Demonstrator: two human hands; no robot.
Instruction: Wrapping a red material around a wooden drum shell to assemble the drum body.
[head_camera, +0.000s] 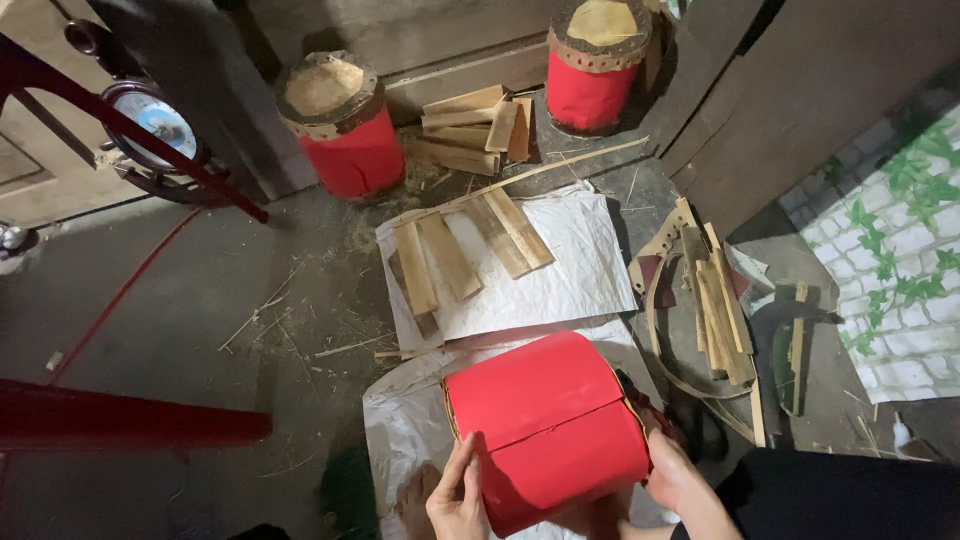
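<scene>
Red paper wraps the drum-shaped cylinder (545, 425) lying on its side on a white sack (400, 420) spread over the floor, low in the view and just in front of the person. The left hand (457, 497) lies with its fingers flat along the cylinder's near-left edge, pressing rather than clenched; the right hand (680, 480) cups the right end, its grip closed on the rim there. A seam runs across the red covering where one edge overlaps the other — so the step in hand looks like smoothing the paper around the body. The next move probably calls for steady pressure along that seam while the right hand keeps the drum from rolling. Beyond it, flat wooden slats (460, 250) lie on a second white sheet (580, 260), and two finished red drums (340, 125) stand upright against the wall (their tops are tan). A heap of bamboo strips (715, 300) lies to the right.
</scene>
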